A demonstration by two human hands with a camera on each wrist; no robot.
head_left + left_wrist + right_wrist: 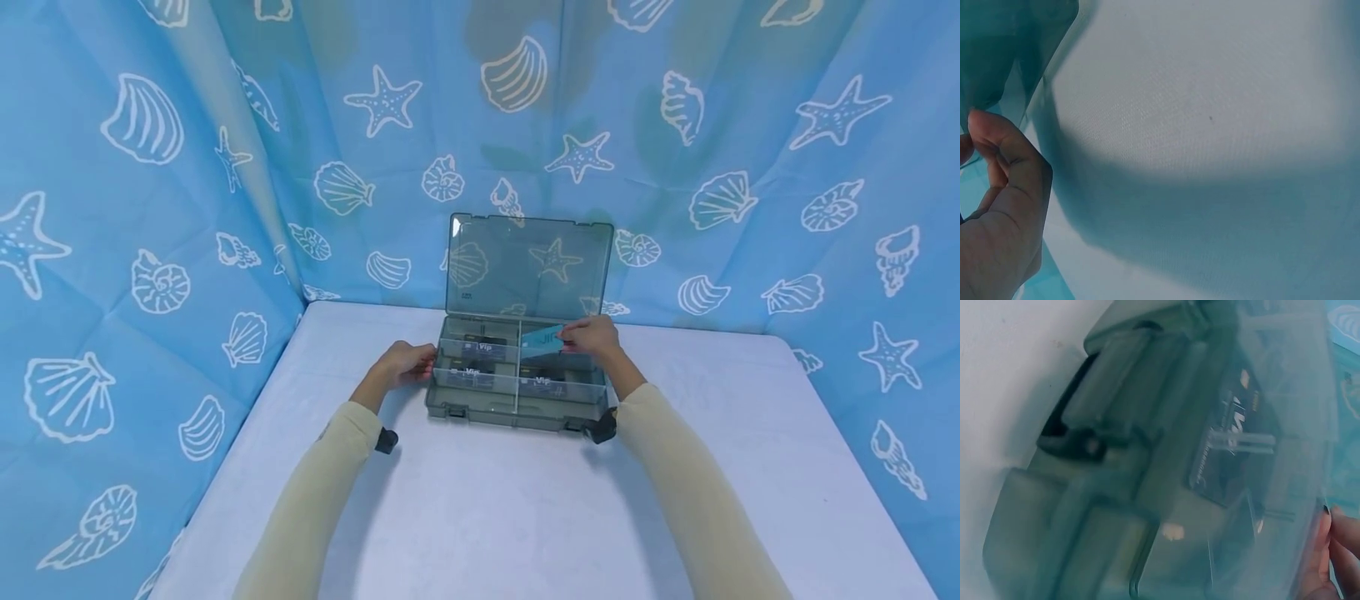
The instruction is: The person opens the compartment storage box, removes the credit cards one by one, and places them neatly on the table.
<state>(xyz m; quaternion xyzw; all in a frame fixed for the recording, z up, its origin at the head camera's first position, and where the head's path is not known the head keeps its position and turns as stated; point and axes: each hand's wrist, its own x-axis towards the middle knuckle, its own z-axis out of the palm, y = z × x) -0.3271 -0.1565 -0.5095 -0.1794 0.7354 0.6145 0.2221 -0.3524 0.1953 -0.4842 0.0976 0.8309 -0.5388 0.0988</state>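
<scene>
A grey see-through compartment box (pixel 480 414) stands on the table with its lid (pixel 525 271) raised at the back. My left hand (pixel 408 362) holds the box by its left side wall; in the left wrist view its thumb and fingers (pixel 1007 187) curl at the box edge (pixel 1022 37). Over the back right compartment, my right hand (pixel 592 337) pinches a teal card (pixel 540 340) by its right end. Black cards lettered "Vip" lie in the back left compartment (pixel 491 346), the middle left one (pixel 472 377) and the middle right one (pixel 543 383). In the right wrist view, a black card (pixel 1229 447) shows through clear plastic.
Clear dividers (pixel 517 392) split the box into several compartments. Two latches (pixel 456 412) sit on its front wall. A white cloth covers the table (pixel 510 508). Behind and left hangs a blue curtain (pixel 465 125) with shell and starfish prints, close behind the lid.
</scene>
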